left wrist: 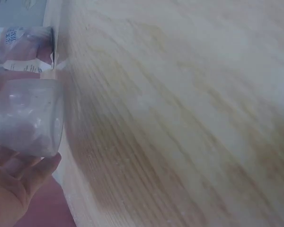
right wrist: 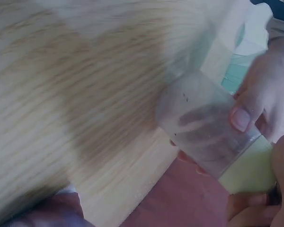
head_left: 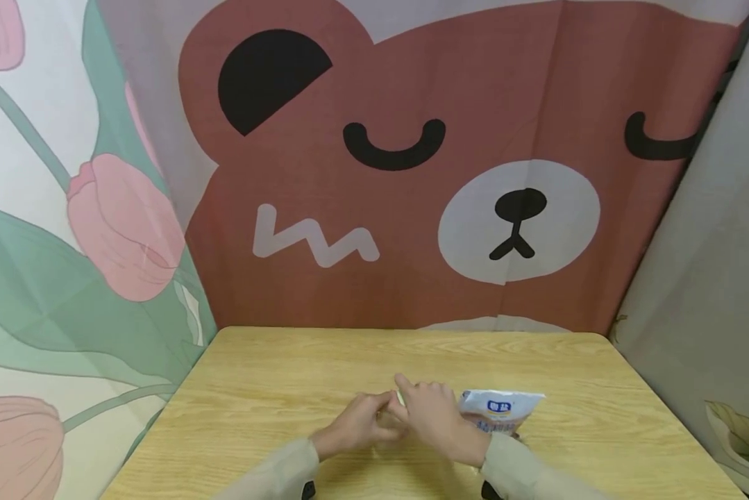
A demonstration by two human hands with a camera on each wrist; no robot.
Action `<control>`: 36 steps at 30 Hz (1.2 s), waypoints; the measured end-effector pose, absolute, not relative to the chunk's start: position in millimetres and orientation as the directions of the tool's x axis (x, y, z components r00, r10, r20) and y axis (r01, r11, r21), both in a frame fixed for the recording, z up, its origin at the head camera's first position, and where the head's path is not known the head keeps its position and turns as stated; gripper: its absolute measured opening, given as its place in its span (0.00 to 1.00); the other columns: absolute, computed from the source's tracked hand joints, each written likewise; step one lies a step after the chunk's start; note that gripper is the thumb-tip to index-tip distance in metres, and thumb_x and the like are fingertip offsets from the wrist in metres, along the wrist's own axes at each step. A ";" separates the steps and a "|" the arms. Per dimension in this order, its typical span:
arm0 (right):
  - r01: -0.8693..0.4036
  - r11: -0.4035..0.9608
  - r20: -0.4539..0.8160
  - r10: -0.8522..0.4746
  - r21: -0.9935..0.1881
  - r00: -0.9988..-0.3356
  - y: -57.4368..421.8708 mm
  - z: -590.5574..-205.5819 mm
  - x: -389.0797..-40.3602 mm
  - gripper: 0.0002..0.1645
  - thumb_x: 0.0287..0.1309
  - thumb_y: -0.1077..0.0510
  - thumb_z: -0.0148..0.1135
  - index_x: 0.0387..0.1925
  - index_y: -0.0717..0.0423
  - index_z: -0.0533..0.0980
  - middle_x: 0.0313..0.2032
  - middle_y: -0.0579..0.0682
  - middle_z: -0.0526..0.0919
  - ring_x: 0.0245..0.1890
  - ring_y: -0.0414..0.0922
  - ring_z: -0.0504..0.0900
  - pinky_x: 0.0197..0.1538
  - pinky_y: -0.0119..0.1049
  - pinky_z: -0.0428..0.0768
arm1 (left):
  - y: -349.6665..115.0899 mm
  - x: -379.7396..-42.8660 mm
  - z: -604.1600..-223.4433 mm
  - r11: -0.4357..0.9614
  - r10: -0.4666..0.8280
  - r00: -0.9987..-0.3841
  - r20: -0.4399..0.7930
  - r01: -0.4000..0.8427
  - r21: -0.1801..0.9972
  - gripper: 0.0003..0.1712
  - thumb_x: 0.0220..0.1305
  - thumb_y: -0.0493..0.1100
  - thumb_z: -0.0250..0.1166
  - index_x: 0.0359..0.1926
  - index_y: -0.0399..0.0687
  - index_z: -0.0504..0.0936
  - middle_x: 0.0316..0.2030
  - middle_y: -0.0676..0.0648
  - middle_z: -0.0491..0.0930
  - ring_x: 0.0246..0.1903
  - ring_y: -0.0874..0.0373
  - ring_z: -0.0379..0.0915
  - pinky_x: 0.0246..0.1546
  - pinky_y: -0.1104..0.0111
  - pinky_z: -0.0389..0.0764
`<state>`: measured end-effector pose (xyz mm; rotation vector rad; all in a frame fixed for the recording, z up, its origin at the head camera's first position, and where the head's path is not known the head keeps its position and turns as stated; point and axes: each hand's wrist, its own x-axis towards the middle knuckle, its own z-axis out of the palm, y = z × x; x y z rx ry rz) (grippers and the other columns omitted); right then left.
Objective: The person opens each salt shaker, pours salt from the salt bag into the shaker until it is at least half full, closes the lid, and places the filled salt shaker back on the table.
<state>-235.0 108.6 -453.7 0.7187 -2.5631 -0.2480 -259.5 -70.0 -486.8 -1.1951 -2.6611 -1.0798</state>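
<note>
In my head view, the left hand (head_left: 360, 422) and right hand (head_left: 435, 418) meet over the counter (head_left: 268, 389), a printed packet (head_left: 502, 408) just beside the right. My left wrist view shows the clear jar (left wrist: 28, 116) at the left fingertips. In my right wrist view, the left clasps its body, the right grips its pale-green lid (right wrist: 250, 169). I'd judge this lid work, calling for a steady jar and a firm twist.
</note>
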 end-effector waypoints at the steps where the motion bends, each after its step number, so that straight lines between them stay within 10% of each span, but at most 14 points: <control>1: -0.440 0.849 0.369 -0.524 0.291 -0.767 109.1 -452.4 -235.4 0.19 0.61 0.48 0.63 0.47 0.52 0.69 0.11 0.44 0.59 0.09 0.40 0.58 0.10 0.32 0.60 | -69.1 -259.3 -486.9 0.454 0.653 -0.702 0.286 0.664 0.594 0.19 0.60 0.53 0.72 0.49 0.52 0.81 0.42 0.60 0.84 0.32 0.72 0.72 0.35 0.77 0.77; 7: -0.397 0.910 0.396 -0.412 0.123 -0.821 106.7 -451.9 -238.0 0.19 0.65 0.43 0.54 0.45 0.53 0.76 0.11 0.46 0.63 0.10 0.41 0.62 0.12 0.35 0.65 | -66.2 -255.1 -491.5 0.446 0.642 -0.719 0.267 0.633 0.633 0.41 0.61 0.57 0.70 0.67 0.40 0.68 0.52 0.53 0.79 0.44 0.67 0.74 0.46 0.71 0.79; 17: -0.541 0.829 0.555 -0.387 -0.140 -0.736 109.8 -441.7 -242.4 0.14 0.59 0.50 0.59 0.19 0.44 0.68 0.09 0.35 0.55 0.09 0.32 0.53 0.11 0.27 0.55 | -61.1 -258.2 -486.5 0.236 0.668 -0.658 0.348 0.630 0.740 0.33 0.61 0.41 0.69 0.67 0.50 0.69 0.57 0.52 0.77 0.54 0.63 0.73 0.53 0.69 0.77; 36: -0.784 0.617 0.768 -0.469 -0.068 -0.436 114.3 -451.4 -249.6 0.19 0.49 0.55 0.55 0.14 0.42 0.56 0.12 0.30 0.47 0.14 0.24 0.41 0.14 0.19 0.44 | -64.4 -258.1 -484.0 0.148 0.745 -0.587 0.316 0.608 0.780 0.32 0.53 0.34 0.71 0.60 0.47 0.72 0.52 0.52 0.80 0.48 0.66 0.75 0.52 0.70 0.78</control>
